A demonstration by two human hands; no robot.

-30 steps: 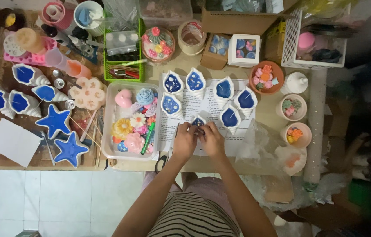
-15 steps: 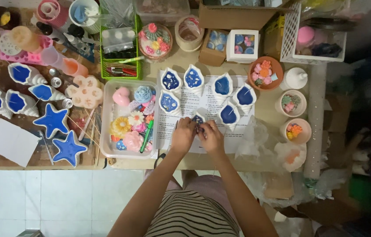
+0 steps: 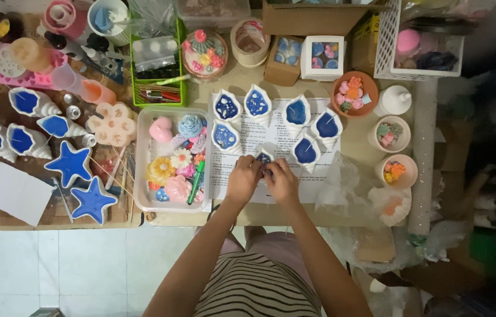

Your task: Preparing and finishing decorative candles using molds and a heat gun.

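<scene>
One head camera looks straight down from high above the table (image 3: 351, 154).

On the tabletop (image 3: 353, 149) a clear tray (image 3: 142, 158) holds pastel flower shapes, two blue star moulds (image 3: 81, 182) lie to its left beside a white card (image 3: 18, 192), a green basket (image 3: 157, 73) stands above it, and a white crate (image 3: 421, 41) stands at the far right.

I see bare forearms and two bare hands, a black-and-white striped top (image 3: 257, 290), and pale pink fabric (image 3: 271, 246) over the lap.
</scene>
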